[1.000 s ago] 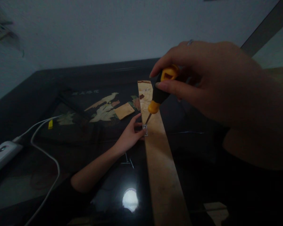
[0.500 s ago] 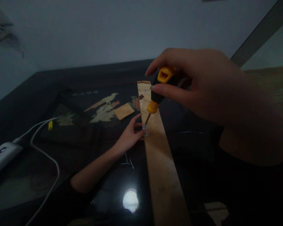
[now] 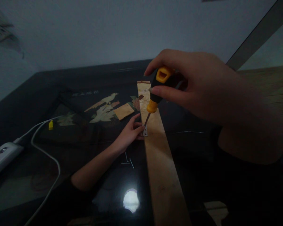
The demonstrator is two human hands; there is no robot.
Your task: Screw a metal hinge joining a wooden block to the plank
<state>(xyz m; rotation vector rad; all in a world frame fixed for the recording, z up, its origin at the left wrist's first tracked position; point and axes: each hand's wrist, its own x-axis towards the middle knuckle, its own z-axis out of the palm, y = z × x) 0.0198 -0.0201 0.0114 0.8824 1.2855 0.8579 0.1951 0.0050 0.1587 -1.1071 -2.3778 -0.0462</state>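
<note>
A long wooden board (image 3: 163, 169) lies lengthwise on the dark glossy table (image 3: 80, 147). On its left edge sits a small metal plate (image 3: 145, 132) with holes. My right hand (image 3: 186, 78) grips a yellow and black screwdriver (image 3: 155, 94), tilted, its tip down at the upper part of the plate. At the board's left side is my left hand (image 3: 131, 130), its thumb at the plate beside the screwdriver tip and its other fingers spread against the board's edge. Whether a screw is under the tip is too small to tell.
Several screws (image 3: 127, 162) lie left of the board. Beyond my left hand is a small wooden piece (image 3: 124, 111). A white power strip (image 3: 6, 157) with white cables and a yellow object (image 3: 51, 125) are at the left. A wall rises behind the table.
My left thumb has shifted slightly up and left, showing more of the metal plate. The screwdriver and my right hand have moved slightly left.
</note>
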